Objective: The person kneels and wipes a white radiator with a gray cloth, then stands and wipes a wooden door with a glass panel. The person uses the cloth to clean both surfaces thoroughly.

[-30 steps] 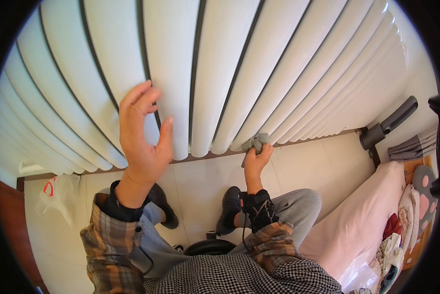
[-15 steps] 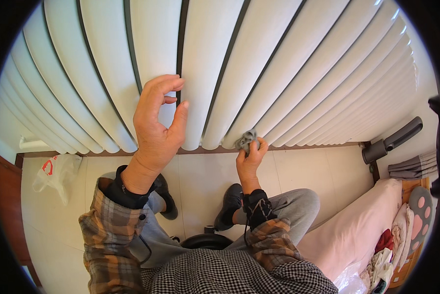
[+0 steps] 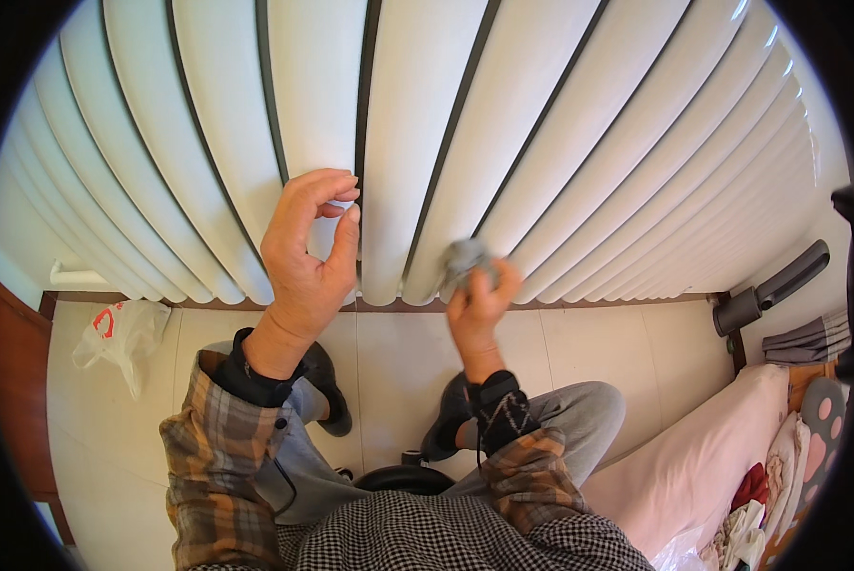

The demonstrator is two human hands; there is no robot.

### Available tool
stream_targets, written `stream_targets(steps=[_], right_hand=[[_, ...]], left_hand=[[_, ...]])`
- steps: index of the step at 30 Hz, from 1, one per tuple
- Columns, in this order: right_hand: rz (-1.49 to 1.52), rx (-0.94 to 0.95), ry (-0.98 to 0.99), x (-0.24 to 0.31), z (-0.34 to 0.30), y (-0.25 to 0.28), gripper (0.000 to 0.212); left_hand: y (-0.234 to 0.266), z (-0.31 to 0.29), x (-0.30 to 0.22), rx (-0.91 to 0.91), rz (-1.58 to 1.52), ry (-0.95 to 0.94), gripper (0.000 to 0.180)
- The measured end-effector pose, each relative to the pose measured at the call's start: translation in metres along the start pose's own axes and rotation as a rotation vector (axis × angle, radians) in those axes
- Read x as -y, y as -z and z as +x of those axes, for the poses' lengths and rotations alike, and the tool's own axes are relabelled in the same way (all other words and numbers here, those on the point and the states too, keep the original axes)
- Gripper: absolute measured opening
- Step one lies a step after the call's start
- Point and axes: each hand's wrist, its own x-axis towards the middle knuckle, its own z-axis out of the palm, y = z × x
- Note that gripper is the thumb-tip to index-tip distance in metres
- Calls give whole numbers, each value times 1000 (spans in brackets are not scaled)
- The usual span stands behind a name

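A white radiator [image 3: 408, 143] with tall rounded columns and dark gaps stands in front of me. My left hand [image 3: 313, 238] is raised at the columns left of the middle. Its fingers are curled with the thumb apart from them, their tips beside a dark gap, and nothing shows between them; whether they touch the metal I cannot tell. Lower and to the right, my right hand [image 3: 484, 309] grips a crumpled grey cloth [image 3: 466, 262] at the bottom of a column. Cloth and fingers are blurred by motion.
A white plastic bag [image 3: 122, 338] lies on the tiled floor [image 3: 389, 381] at left. A wooden panel [image 3: 13, 381] edges the far left. At right are a dark grey fixture [image 3: 769, 288], a pink-covered bed [image 3: 693, 457] and heaped clothes [image 3: 750, 514]. My shoes [image 3: 327, 390] are below the radiator.
My right hand has moved slightly left with the grey cloth. The left hand's fingertips have drawn closer together. The whole view has shifted a little.
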Motion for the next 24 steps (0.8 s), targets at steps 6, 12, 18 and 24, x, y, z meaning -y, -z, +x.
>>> stream_targets(steps=[6, 12, 18, 24], right_hand=[[132, 189, -32, 10, -13, 5, 36], [74, -173, -58, 19, 73, -1, 34], [119, 255, 163, 36, -20, -27, 32], [156, 205, 179, 58, 8, -24, 33]], left_hand=[[19, 4, 10, -153, -92, 143, 16], [47, 11, 18, -271, -201, 241, 16], [47, 9, 18, -264, -189, 256, 15], [55, 9, 19, -278, -216, 289, 16]])
